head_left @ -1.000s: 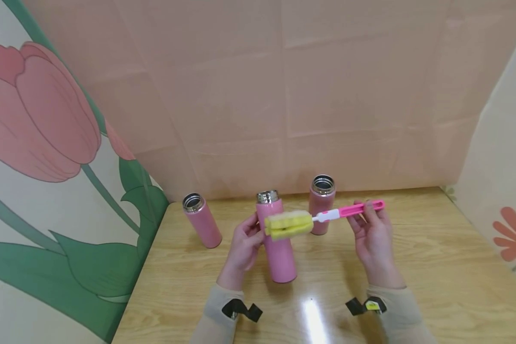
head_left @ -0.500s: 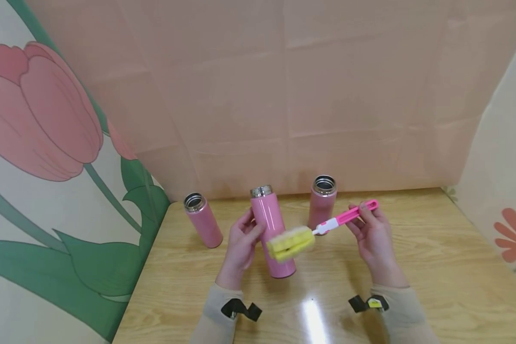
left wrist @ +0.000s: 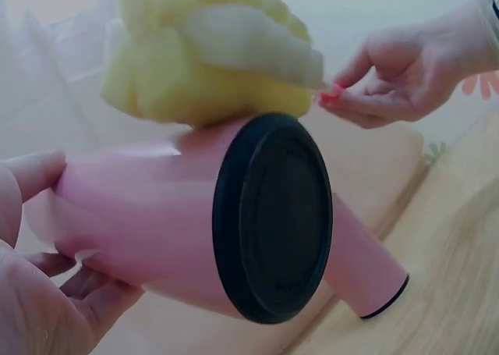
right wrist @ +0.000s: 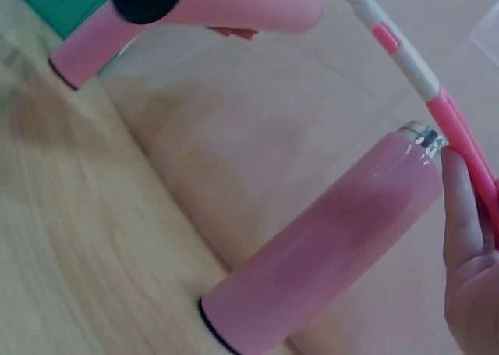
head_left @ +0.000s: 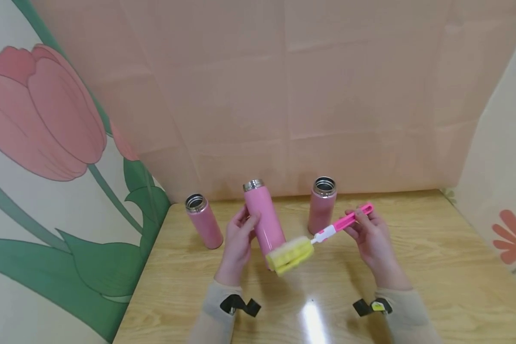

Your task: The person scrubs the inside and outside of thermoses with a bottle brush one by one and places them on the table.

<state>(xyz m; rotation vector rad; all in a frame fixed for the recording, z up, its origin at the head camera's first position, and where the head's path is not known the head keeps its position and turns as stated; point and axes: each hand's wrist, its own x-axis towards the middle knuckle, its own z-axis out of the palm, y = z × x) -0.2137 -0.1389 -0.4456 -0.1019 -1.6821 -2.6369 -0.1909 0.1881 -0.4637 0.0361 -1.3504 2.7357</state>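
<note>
My left hand (head_left: 238,239) grips a pink thermos bottle (head_left: 263,217) by its side, tilted with its steel neck up and away to the left. In the left wrist view the bottle's black base (left wrist: 274,218) faces the camera, raised off the table. My right hand (head_left: 371,239) pinches the pink handle (head_left: 345,221) of a bottle brush, which slants down to the left. The brush's yellow and white sponge head (head_left: 290,254) lies against the outside of the held bottle near its lower end, overlapping it in the head view.
Two more pink bottles stand lidless on the wooden table (head_left: 180,296): a left bottle (head_left: 206,225) and a right bottle (head_left: 321,210) close behind the brush. A peach cloth (head_left: 283,95) hangs at the table's back edge. A painted wall (head_left: 51,239) borders the left.
The held bottle has risen and tilted further, its neck moving left and up. The sponge head has swung down along the bottle to its lower end, and the brush handle slants more steeply.
</note>
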